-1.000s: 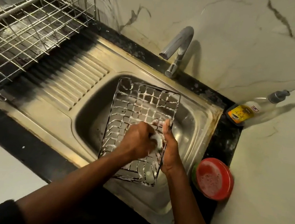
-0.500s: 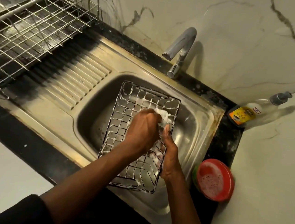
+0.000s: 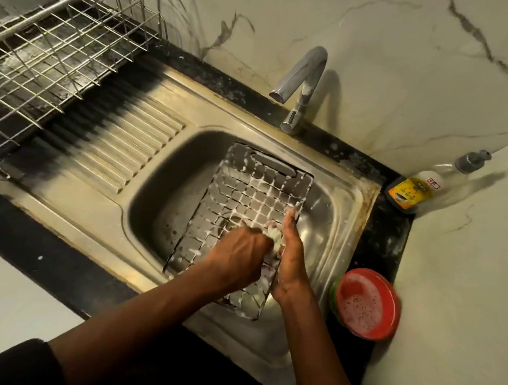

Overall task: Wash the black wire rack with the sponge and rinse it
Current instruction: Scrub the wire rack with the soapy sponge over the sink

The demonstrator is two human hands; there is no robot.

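The black wire rack [image 3: 255, 192], streaked with white suds, stands tilted in the steel sink [image 3: 167, 191], with its near end toward me. My left hand [image 3: 241, 255] grips a soapy sponge [image 3: 275, 235] and presses it on the rack's right half. My right hand [image 3: 291, 257] holds the rack's right edge, fingers pointing up along the frame. Most of the sponge is hidden under my left hand.
The tap [image 3: 302, 83] is off, above the sink's far rim. A red bowl of soapy water [image 3: 366, 303] sits on the right counter, a soap dispenser bottle [image 3: 416, 188] lies in the corner. A metal dish rack [image 3: 54, 42] stands beyond the ribbed drainboard [image 3: 112, 149].
My left hand slid the sponge from the rack's upper right back down toward me. My right hand stayed on the rack's right edge.
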